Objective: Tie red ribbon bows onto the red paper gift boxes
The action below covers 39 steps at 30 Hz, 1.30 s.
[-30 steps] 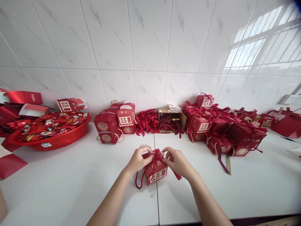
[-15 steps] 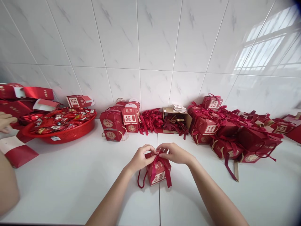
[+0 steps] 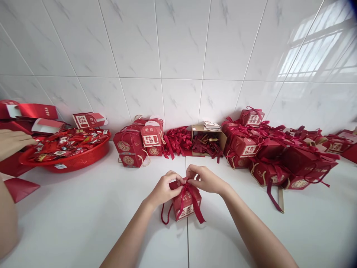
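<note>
A small red gift box with a cream label and red cord handle stands upright on the white table. Across its top a dark red ribbon is looped into a bow, its two tails hanging down the front. My left hand pinches the ribbon at the bow's left side, thumb against fingers. From the right, my right hand pinches the bow's other side. Both hands rest close over the box top, and their fingers partly hide the knot.
A red basket of wrapped sweets sits left, with another person's hand by it. Stacked boxes, a ribbon pile and an open carton line the tiled wall. Several ribboned boxes fill the right.
My hands keep their pinch on the ribbon, and its right tail swings slightly outward. The other person's hand has moved right to the basket. The view has shifted a little.
</note>
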Motion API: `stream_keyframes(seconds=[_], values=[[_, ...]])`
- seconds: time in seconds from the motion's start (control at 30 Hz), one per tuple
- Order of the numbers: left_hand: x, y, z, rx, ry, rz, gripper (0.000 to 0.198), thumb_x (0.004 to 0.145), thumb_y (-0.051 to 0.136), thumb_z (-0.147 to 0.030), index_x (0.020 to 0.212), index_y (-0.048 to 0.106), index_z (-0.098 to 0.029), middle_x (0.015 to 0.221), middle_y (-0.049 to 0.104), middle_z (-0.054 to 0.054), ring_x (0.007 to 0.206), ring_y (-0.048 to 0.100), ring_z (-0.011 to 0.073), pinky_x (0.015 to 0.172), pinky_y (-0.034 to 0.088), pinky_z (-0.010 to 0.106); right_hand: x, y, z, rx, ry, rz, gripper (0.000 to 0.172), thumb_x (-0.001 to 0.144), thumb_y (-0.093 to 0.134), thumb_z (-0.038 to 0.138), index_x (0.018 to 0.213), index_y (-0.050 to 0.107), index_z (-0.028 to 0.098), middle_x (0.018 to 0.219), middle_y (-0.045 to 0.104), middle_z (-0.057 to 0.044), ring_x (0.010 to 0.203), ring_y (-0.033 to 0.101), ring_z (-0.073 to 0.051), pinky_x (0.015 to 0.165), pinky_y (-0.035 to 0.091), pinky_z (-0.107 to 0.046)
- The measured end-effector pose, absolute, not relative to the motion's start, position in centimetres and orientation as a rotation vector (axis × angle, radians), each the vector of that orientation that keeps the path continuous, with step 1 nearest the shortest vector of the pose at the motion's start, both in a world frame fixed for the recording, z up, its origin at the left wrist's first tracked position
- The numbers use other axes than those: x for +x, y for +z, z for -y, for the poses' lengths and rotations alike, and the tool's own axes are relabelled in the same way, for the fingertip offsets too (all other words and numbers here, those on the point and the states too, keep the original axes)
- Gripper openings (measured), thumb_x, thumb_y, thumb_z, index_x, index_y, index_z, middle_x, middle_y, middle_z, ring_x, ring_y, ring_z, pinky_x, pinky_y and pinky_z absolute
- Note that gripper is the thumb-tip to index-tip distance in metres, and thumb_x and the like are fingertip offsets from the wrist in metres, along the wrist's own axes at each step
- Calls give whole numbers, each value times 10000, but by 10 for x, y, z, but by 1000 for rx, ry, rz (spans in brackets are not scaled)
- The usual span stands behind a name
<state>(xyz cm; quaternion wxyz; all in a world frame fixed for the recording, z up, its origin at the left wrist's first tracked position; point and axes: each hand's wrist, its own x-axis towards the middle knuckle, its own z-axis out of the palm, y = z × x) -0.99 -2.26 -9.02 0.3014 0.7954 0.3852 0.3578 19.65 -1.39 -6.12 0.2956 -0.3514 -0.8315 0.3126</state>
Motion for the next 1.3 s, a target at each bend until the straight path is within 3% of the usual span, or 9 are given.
stream_keyframes(seconds=[0.17, 0.4, 0.73, 1.0, 1.2, 1.3], values=[[-12, -86, 23, 2103, 918, -1037, 86, 750, 561, -153, 791, 627, -189, 788, 555, 13, 784, 577, 154, 804, 473, 306, 199, -59, 17, -802, 770, 2368, 324, 798, 482, 39, 948, 694, 235, 863, 600, -22, 772, 578, -122, 717, 455, -243], [-18, -79, 18, 2140, 832, -1077, 90, 744, 560, -165, 773, 644, -177, 834, 593, 34, 800, 584, 164, 798, 474, 308, 200, -67, 17, -837, 698, 2512, 489, 803, 432, 0, 1057, 690, 328, 861, 514, -25, 737, 531, -111, 676, 453, -233], [-10, -37, -6, 2310, 521, -1098, 137, 686, 566, -198, 730, 693, -223, 852, 636, 20, 789, 589, 199, 734, 453, 293, 202, -69, 14, -859, 776, 2606, 577, 750, 414, -49, 1071, 679, 349, 928, 470, -15, 793, 514, -102, 711, 449, -204], [-16, -31, -9, 2332, 445, -1060, 144, 707, 537, -169, 726, 673, -210, 811, 659, -6, 755, 582, 177, 670, 424, 240, 202, -70, 12, -841, 895, 2630, 581, 738, 412, -61, 1056, 687, 341, 913, 444, -15, 764, 497, -89, 659, 451, -180], [-9, -32, -13, 2306, 319, -953, 166, 751, 516, -178, 763, 678, -214, 733, 651, -29, 659, 567, 146, 584, 403, 204, 203, -69, 12, -810, 893, 2620, 591, 745, 404, -68, 1052, 685, 351, 919, 438, -21, 816, 497, -103, 723, 462, -205], [-7, -35, -16, 2297, 293, -931, 139, 741, 537, -184, 747, 671, -218, 788, 637, -12, 684, 568, 158, 605, 414, 218, 203, -67, 12, -828, 886, 2619, 570, 765, 411, -51, 1059, 681, 356, 919, 441, -22, 812, 497, -107, 726, 466, -212]])
